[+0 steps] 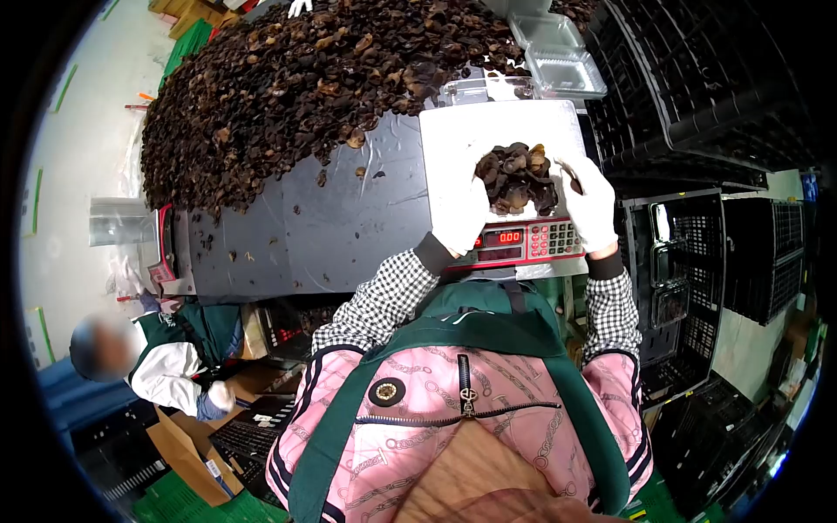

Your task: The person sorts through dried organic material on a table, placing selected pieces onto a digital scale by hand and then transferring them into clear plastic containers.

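Note:
Dark wood ear mushrooms [516,181] form a small heap over the white platform [449,131] of a red-fronted scale [534,244]. Whether a clear box lies under the heap I cannot tell. White-gloved, my left hand [462,218] lies along the heap's left side with its fingers stretched out, seemingly touching it. On the other side, my right hand [588,200], also gloved, is bent around a dark mushroom piece [574,185] that shows between thumb and fingers. The scale's lit display reads 0.00.
A large mound of wood ears [288,96] covers the back of the dark table [323,235]. Clear plastic boxes [565,71] stand behind the scale. Black crates [680,296] flank the right side. Another person [170,362] is at the lower left, near a second scale [166,244].

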`<state>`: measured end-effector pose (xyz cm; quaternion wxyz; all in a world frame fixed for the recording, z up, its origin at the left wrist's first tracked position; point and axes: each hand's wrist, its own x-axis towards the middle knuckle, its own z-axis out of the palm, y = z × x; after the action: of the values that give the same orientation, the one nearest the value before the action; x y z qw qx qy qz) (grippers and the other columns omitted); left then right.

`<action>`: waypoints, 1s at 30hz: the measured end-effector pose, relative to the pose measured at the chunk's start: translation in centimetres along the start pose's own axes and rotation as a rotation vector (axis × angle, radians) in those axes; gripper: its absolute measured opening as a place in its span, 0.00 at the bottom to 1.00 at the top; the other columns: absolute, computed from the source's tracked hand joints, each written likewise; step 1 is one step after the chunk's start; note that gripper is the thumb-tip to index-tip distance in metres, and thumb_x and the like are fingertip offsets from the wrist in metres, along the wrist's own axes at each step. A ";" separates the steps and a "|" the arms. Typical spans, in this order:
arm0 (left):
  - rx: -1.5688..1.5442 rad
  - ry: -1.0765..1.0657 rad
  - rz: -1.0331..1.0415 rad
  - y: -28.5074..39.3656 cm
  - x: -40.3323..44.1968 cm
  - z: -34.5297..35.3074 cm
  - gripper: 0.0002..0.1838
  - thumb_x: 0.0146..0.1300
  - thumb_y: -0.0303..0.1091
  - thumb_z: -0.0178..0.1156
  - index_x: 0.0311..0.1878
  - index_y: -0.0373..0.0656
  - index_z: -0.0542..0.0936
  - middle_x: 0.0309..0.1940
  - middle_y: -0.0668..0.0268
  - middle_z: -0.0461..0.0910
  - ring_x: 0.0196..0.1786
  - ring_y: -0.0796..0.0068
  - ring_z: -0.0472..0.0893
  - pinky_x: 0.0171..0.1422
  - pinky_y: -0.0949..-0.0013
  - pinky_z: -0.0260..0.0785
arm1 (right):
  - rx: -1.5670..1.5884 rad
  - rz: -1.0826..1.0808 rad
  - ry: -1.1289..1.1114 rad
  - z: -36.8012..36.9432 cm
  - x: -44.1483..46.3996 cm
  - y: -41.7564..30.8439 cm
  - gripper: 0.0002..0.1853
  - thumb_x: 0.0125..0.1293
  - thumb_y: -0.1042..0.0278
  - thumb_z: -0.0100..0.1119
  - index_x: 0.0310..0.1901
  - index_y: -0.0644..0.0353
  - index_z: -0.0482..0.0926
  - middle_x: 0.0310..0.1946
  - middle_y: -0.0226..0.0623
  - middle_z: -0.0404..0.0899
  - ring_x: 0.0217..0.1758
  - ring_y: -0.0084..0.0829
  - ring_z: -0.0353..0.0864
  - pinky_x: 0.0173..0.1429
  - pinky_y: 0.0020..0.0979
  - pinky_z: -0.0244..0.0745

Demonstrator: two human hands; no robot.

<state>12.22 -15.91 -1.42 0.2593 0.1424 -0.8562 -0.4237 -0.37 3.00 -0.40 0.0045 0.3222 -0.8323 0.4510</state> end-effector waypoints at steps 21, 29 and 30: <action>-0.050 -0.030 -0.124 0.1 -0.9 0.4 0.25 0.65 0.25 0.51 0.66 0.41 0.75 0.63 0.51 0.76 0.65 0.51 0.75 0.74 0.54 0.63 | -0.135 -0.081 -0.226 0.7 4.7 3.1 0.15 0.65 0.74 0.65 0.54 0.55 0.83 0.43 0.40 0.86 0.43 0.36 0.88 0.48 0.33 0.82; 0.421 -0.180 0.314 1.9 2.6 0.3 0.20 0.69 0.40 0.56 0.62 0.48 0.78 0.59 0.57 0.78 0.57 0.55 0.79 0.64 0.55 0.71 | -0.398 -0.409 -0.208 1.9 4.6 2.1 0.20 0.58 0.67 0.69 0.54 0.50 0.82 0.47 0.40 0.84 0.46 0.41 0.86 0.50 0.38 0.82; 0.455 -0.199 0.313 1.7 2.6 0.7 0.20 0.69 0.41 0.56 0.62 0.48 0.78 0.58 0.57 0.78 0.56 0.54 0.79 0.63 0.54 0.71 | -0.384 -0.429 -0.169 2.5 4.8 2.3 0.18 0.58 0.67 0.69 0.51 0.52 0.82 0.46 0.40 0.84 0.44 0.42 0.86 0.49 0.38 0.81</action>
<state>9.62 -15.68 0.47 0.1978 0.0209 -0.9619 -0.1876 -4.68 -0.55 -2.14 0.0912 0.5203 -0.8127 0.2458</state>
